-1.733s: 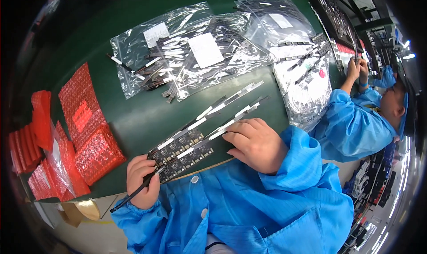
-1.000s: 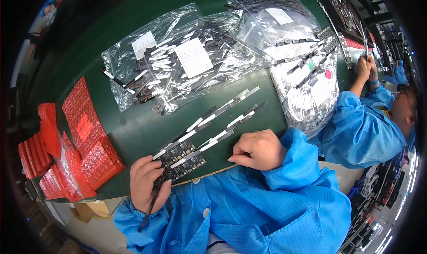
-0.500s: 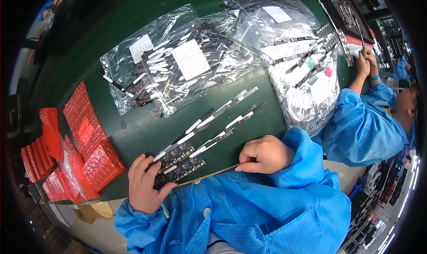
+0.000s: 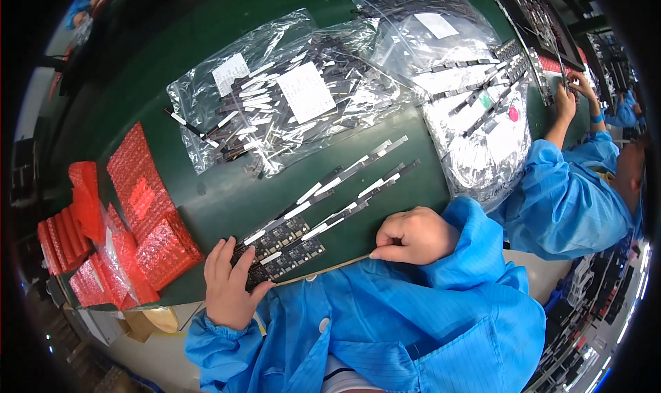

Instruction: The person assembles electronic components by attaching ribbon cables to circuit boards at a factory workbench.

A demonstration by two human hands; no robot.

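My left hand (image 4: 231,283) lies at the left end of small black circuit boards (image 4: 286,255), fingers spread and fingertips touching their edge. Long thin flex strips (image 4: 351,210) with white sections run from these boards up and right across the table. By the table's front edge, my right hand (image 4: 416,236) rests in a loose fist with the thumb along the front; nothing shows in it. It lies to the right of the boards, apart from them.
Clear bags of strips (image 4: 275,97) lie beyond the boards on the green table (image 4: 227,193). A fuller bag (image 4: 475,145) with loose strips on top sits to the right. Red bubble wrap (image 4: 169,252) is piled at left. A co-worker's hands (image 4: 566,102) work at far right.
The whole view has shifted slightly. My hands and the boards keep nearly the same places relative to each other. The co-worker's hands have moved a little at far right.
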